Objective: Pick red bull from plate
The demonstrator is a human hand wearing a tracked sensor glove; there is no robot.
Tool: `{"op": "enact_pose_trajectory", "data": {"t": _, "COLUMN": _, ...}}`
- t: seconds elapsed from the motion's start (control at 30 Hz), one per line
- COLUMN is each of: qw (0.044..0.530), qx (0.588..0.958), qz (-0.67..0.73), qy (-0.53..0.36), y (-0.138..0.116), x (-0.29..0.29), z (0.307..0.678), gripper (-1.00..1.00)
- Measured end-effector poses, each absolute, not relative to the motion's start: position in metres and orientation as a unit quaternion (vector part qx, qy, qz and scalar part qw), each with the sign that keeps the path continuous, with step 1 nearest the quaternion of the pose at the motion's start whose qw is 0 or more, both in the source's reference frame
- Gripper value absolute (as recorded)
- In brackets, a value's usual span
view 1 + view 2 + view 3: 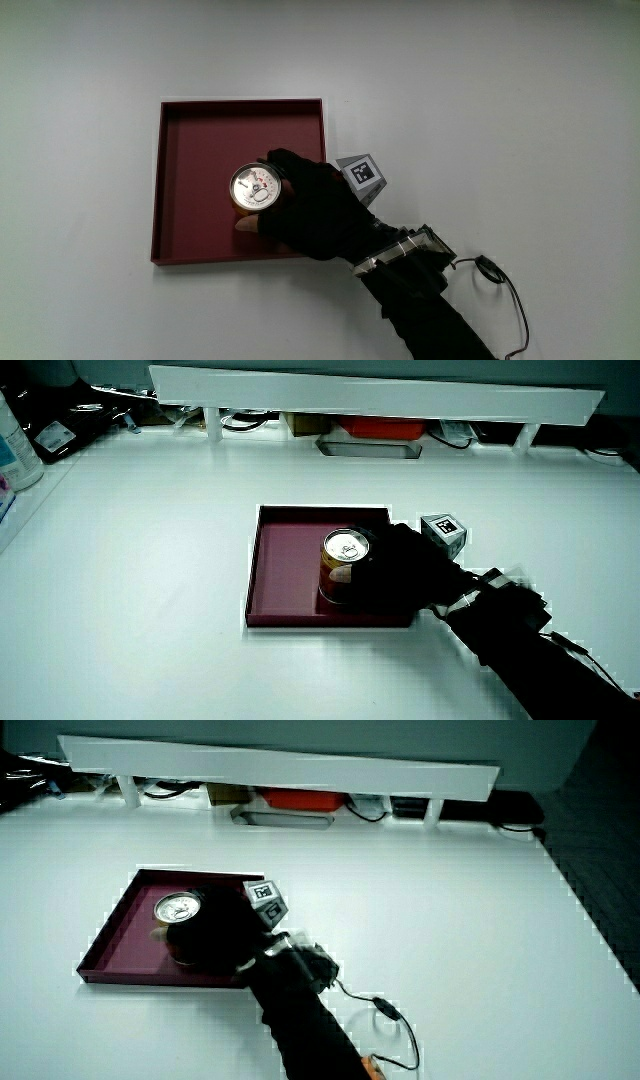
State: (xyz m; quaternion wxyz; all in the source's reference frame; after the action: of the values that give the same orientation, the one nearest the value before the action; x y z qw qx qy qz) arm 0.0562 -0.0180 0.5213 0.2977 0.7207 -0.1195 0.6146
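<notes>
The white tabletop (500, 80) carries a square dark-red plate (190, 150) with a low raised rim, and the red bull can (254, 187) stands upright on it, in the part of the plate nearer to the person and toward the rim where the forearm crosses. The can's long axis is vertical: the main view looks straight down on its round silver lid, and a side view shows the lid above a short stretch of coloured wall (337, 575). The hands (312, 207), here one black-gloved hand, lie right against the can from the side, with the forearm (420, 300) running back toward the person over the plate's rim. The fingers are curled round the can's wall, one reaching round the part farther from the person, and a bare fingertip (245, 224) shows at the nearer part, so the grip appears closed on the can. Since the can is upright and already enclosed, the coming move looks like a straight lift clear of the rim. The patterned cube (362, 174) sits on the back of the glove. Hidden: most of the can's wall and its base behind the glove, so whether it rests on the plate or is just raised cannot be told.
</notes>
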Motion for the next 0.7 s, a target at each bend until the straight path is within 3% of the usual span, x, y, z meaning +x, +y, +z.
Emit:
{"op": "enact_pose_trajectory", "data": {"t": 0.3, "qw": 0.283, "qx": 0.723, "qz": 0.618, "qy": -0.123, "y": -0.018, "x": 0.058, "z": 0.520, "gripper": 1.00}}
{"op": "enact_pose_trajectory", "data": {"t": 0.53, "qw": 0.283, "qx": 0.730, "qz": 0.608, "qy": -0.131, "y": -0.019, "x": 0.058, "z": 0.516, "gripper": 1.00}}
{"op": "enact_pose_trajectory", "data": {"t": 0.7, "qw": 0.275, "qx": 0.714, "qz": 0.629, "qy": -0.140, "y": -0.022, "x": 0.064, "z": 0.510, "gripper": 1.00}}
